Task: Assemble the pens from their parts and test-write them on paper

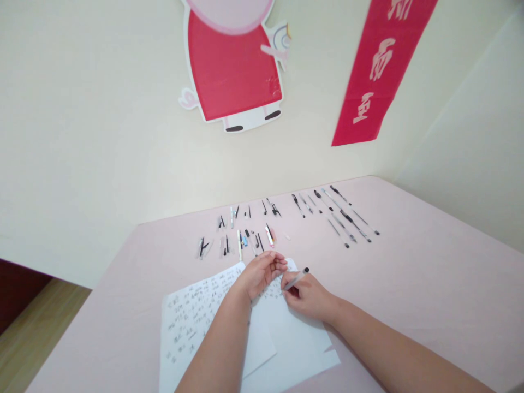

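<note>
My right hand (pixel 308 296) is closed around a clear pen (pixel 295 279) with a black cap end, its tip down on the white paper (pixel 196 316). The sheet is covered with handwritten lines on its left half. My left hand (pixel 262 273) rests on the paper's top edge with its fingers curled under; whether anything is in them I cannot make out. A second white sheet (pixel 303 349) lies under my forearms.
Several pens and pen parts (pixel 245 237) lie in rows on the pink table (pixel 409 273) beyond the paper, with longer pens (pixel 347 218) at the right. A cartoon cut-out (pixel 233 65) and a red banner (pixel 376 71) hang on the wall. Wooden floor (pixel 36 333) shows at left.
</note>
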{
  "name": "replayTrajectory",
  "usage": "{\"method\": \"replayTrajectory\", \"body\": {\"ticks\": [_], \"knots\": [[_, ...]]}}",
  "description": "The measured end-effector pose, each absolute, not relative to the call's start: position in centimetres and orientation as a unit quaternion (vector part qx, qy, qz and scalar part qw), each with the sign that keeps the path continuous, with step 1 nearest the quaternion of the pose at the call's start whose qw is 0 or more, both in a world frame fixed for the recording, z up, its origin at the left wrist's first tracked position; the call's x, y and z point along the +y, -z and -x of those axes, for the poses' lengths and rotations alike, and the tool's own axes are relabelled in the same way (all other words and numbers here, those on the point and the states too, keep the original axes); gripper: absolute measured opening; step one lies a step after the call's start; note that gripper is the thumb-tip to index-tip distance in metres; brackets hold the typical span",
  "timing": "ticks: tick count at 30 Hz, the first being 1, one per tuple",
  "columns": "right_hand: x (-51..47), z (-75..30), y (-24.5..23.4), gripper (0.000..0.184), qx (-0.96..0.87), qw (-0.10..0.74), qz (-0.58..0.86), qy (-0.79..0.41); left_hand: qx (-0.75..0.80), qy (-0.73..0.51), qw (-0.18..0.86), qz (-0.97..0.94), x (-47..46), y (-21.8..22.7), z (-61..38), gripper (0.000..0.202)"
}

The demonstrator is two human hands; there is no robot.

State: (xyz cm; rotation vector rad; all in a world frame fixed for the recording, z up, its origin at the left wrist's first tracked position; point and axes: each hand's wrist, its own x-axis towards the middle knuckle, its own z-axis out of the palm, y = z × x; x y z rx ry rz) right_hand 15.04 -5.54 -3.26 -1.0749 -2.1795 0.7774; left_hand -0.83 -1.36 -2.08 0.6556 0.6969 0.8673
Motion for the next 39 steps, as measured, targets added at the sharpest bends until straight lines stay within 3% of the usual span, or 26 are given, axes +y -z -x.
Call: {"method": "replayTrajectory", "body": {"ticks": [39], "knots": [[-5.36,-15.14,3.43,0.015,-0.804,0.311,0.395,-0.317,0.33,-0.407,0.796,-0.303,-1.46,1.87,0.77,0.018]]}}
